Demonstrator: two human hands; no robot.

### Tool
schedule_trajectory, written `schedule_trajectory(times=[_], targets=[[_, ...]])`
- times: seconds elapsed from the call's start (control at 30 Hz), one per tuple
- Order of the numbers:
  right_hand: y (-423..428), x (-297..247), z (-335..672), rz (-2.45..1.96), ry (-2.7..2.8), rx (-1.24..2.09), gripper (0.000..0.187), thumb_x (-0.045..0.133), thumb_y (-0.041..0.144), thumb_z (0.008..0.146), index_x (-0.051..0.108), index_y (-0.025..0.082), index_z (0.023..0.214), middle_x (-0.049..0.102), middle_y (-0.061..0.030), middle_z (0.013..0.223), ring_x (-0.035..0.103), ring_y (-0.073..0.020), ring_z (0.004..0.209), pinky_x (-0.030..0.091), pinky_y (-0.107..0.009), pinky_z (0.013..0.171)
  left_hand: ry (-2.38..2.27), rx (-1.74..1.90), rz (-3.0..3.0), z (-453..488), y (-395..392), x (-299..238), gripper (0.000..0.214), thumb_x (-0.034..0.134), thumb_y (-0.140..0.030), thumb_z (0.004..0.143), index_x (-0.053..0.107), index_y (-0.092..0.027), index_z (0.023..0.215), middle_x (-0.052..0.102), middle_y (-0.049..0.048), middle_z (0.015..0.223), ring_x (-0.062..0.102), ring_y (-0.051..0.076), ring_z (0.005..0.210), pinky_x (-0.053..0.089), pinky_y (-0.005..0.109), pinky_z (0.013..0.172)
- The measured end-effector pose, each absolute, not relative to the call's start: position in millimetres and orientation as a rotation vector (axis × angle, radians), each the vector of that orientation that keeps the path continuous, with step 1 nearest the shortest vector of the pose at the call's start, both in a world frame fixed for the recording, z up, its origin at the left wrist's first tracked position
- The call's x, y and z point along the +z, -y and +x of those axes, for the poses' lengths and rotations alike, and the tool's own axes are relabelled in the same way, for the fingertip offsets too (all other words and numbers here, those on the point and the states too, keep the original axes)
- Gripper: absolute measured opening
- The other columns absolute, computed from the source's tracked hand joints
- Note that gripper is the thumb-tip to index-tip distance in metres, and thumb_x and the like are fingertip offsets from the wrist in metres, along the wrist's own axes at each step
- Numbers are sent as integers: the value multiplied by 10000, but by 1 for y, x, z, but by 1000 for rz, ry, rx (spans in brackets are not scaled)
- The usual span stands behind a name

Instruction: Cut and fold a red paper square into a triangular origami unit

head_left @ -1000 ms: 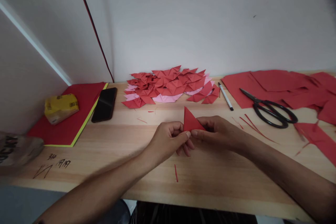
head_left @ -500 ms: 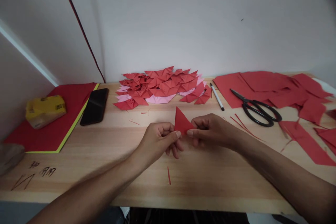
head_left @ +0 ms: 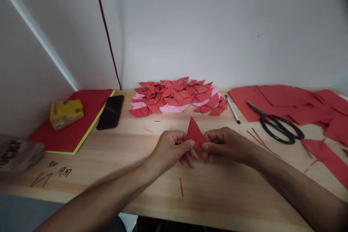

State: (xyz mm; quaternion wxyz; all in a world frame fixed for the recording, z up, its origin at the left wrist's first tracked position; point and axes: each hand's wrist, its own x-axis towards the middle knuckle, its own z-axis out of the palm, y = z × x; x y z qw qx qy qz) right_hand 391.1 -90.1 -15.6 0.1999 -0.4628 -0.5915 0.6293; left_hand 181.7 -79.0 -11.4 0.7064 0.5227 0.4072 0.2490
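Observation:
A small piece of red paper (head_left: 194, 134), folded to a triangle with its point upward, is held just above the wooden table (head_left: 130, 203). My left hand (head_left: 178, 148) pinches its lower left corner between thumb and fingers. At the lower right corner, my right hand (head_left: 223, 143) grips it the same way. Behind the hands lies a pile of folded red paper pieces (head_left: 176, 96), with pink paper pieces (head_left: 174, 108) among them. A thin red paper strip (head_left: 181, 187) lies on the table in front of my hands.
Black-handled scissors (head_left: 277, 123) lie at the right, beside red paper sheets (head_left: 285, 98) and a white pen (head_left: 232, 109). On the left are a phone (head_left: 110, 112), a yellow packet (head_left: 67, 114) on a red sheet (head_left: 89, 101), and a brownish wrapped packet (head_left: 23, 154).
The whole scene has shifted right and slightly down in view. Both hands keep their pinch on the folded red paper, which looks much the same.

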Motion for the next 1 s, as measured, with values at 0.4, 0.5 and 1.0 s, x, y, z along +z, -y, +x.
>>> schedule_trajectory(times=[0.4,0.5,1.0], targets=[[88,-21,387,-1202,1712,1534,358,653,528,799,611,178,864,629,-13,791,557,-130,692,423,-257,627,-959,510,1169,184,79,-8,249,650,-353,774,567,-125,719,679,44,599,612,105,425,364,148,377],[89,-20,381,-1174,1683,1492,352,682,509,778,586,172,803,591,-5,754,532,-129,686,405,-259,625,-968,433,1200,188,85,-8,140,600,-248,784,579,-128,715,658,22,567,596,97,411,383,149,379],[95,-11,378,-1202,1471,1503,344,691,489,781,549,178,735,608,-12,694,552,-130,649,422,-262,610,-896,536,1397,186,88,-9,241,533,-321,841,587,-140,691,594,6,595,514,73,490,378,169,466]])
